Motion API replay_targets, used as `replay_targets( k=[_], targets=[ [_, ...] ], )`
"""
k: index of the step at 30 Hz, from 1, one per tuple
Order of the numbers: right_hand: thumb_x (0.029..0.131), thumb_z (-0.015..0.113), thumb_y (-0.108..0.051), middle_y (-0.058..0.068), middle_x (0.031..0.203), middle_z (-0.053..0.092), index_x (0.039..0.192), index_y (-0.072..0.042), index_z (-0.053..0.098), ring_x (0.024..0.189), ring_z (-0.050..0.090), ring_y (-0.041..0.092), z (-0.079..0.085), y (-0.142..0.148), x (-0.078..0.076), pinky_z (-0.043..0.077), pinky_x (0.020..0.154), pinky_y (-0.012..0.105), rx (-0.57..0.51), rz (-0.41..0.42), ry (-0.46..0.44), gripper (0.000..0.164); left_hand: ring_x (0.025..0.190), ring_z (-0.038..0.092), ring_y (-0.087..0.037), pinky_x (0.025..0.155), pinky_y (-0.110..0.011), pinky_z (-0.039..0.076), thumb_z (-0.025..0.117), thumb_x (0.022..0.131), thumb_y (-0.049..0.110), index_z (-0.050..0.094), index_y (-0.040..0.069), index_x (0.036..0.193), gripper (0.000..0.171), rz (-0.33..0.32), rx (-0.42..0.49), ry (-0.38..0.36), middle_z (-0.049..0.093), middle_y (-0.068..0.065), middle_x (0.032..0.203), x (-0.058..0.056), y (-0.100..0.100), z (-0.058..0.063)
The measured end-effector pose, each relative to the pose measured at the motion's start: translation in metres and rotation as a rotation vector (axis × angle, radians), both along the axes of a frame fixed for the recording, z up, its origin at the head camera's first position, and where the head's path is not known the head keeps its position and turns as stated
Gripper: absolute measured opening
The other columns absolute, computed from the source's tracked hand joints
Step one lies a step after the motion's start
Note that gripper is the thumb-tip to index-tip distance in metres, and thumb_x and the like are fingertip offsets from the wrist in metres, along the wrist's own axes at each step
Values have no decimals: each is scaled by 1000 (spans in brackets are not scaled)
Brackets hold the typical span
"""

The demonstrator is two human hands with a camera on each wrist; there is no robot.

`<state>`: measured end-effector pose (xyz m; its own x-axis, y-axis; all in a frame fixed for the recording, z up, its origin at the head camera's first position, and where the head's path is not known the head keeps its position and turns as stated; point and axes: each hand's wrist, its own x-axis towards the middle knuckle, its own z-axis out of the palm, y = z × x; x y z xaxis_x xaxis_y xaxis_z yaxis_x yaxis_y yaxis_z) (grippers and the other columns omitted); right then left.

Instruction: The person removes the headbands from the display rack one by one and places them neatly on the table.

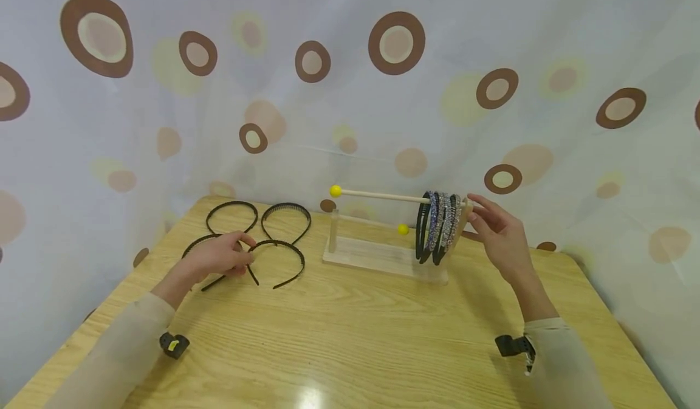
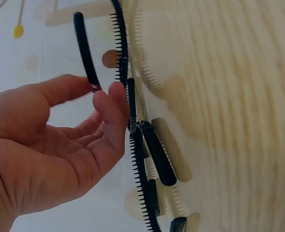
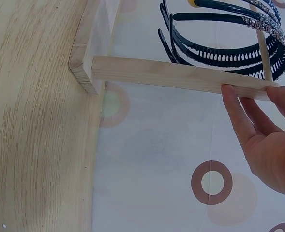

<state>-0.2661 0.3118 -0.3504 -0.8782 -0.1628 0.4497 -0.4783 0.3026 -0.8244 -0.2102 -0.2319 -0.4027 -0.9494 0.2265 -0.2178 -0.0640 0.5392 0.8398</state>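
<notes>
My left hand [image 1: 219, 255] pinches the left side of a black toothed headband [image 1: 298, 251] lying at the front of the group on the table. In the left wrist view, one dark headband arm [image 2: 84, 48] runs down to the thumb and fingertips, which partly hide it. My right hand [image 1: 502, 242] holds the top of the upright post [image 3: 157, 72] of a wooden headband stand [image 1: 377, 257], thumb and fingers on either side. Several glittery headbands [image 1: 437, 226] hang close together on the stand's upper rod [image 1: 383, 196], next to that post.
Two more black headbands, one back left [image 1: 232, 203] and one back middle [image 1: 287, 205], lie behind the left hand; another headband [image 1: 197, 242] is partly under it. Yellow balls cap the upper rod [image 1: 335, 191] and a lower rod [image 1: 403, 229]. A patterned curtain [image 1: 350, 93] hangs behind the wooden table [image 1: 339, 336].
</notes>
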Motion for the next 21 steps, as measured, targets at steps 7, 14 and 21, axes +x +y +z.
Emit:
replay_targets(
  k=[7,14,21],
  targets=[
    [106,55,-9,16,128,62,149,-11,54,109,63,11,0,0,-1,58,79,33,6,-21,11,43,68,68,-24,68,-38,57,65,99,8,41,-11,139,51,18,-156,79,66,-13,81,6,6,0],
    [105,57,-11,13,125,63,148,-11,56,108,64,14,3,-3,2,58,79,35,-28,-1,-11,43,74,69,-24,77,-45,55,68,99,19,46,-15,140,58,22,-343,101,70,-12,87,9,10,6],
    [105,58,-13,13,126,62,148,-13,56,110,63,12,2,-3,3,58,80,34,-30,-2,-16,43,110,62,-44,90,-53,52,69,97,15,54,-19,130,49,-30,-394,186,63,-31,119,10,10,7]
  ],
)
